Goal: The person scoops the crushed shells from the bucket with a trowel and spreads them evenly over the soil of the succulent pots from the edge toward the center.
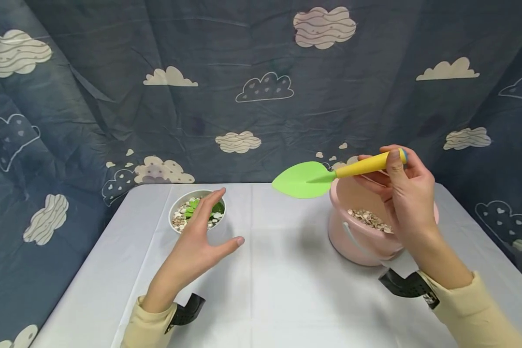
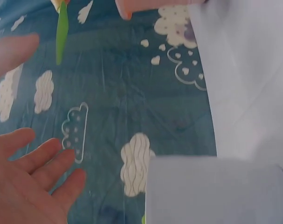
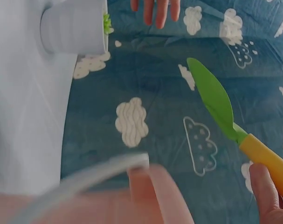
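Observation:
My right hand [image 1: 411, 193] grips the yellow handle of a toy trowel [image 1: 304, 180] with a green blade, thumb along the handle. The trowel is held in the air, its blade pointing left, over a pink bucket [image 1: 352, 241] with wood-chip-like bits inside. Relaxed and spread, my left hand [image 1: 195, 246] holds nothing and hovers in front of a white pot [image 1: 172, 212]. In that pot a green succulent [image 1: 217, 209] sits among pale pebbles, partly covered by the fingers in the head view. The right wrist view shows the green blade [image 3: 213, 95] edge-on.
A white cloth covers the table [image 1: 278, 285]. Behind it hangs a dark blue curtain [image 1: 261, 48] with cloud prints, also along both sides. The bucket's pale handle [image 1: 356, 241] hangs down at its front.

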`<action>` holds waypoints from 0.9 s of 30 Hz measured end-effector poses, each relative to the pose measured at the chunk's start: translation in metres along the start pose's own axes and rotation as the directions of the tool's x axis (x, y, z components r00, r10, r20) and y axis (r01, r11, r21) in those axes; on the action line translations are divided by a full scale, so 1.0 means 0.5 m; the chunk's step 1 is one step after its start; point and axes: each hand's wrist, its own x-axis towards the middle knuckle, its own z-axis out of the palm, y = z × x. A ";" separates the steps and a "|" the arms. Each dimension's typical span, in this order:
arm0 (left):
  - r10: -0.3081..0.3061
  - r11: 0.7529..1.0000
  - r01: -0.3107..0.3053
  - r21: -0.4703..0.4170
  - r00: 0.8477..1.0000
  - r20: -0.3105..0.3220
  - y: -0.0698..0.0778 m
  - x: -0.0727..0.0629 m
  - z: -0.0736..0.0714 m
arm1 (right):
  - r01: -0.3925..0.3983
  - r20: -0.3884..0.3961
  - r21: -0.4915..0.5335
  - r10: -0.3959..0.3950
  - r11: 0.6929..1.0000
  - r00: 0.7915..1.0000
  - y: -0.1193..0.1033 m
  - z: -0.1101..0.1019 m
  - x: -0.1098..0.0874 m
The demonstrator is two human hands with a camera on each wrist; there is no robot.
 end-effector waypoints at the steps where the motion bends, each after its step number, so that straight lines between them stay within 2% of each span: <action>1: -0.005 1.000 0.005 -0.007 1.000 0.013 0.003 0.001 0.005 | 0.001 -0.006 0.008 -0.001 1.000 1.000 -0.004 -0.007 0.000; 7: 0.004 1.000 -0.003 -0.016 0.999 0.054 0.016 0.015 0.038 | -0.003 -0.012 0.067 0.004 0.998 1.000 -0.026 -0.047 0.004; 15: 0.043 0.999 -0.040 -0.032 0.994 0.100 0.027 0.037 0.083 | -0.032 -0.035 0.046 0.033 0.998 0.999 -0.053 -0.092 0.010; 20: 0.037 0.995 -0.025 -0.095 0.990 0.134 0.033 0.048 0.104 | -0.040 -0.054 0.017 0.041 0.999 0.998 -0.071 -0.116 0.014; 27: 0.050 0.974 -0.004 -0.226 0.979 0.195 0.039 0.069 0.126 | -0.043 -0.080 -0.060 0.038 0.997 0.996 -0.094 -0.154 0.018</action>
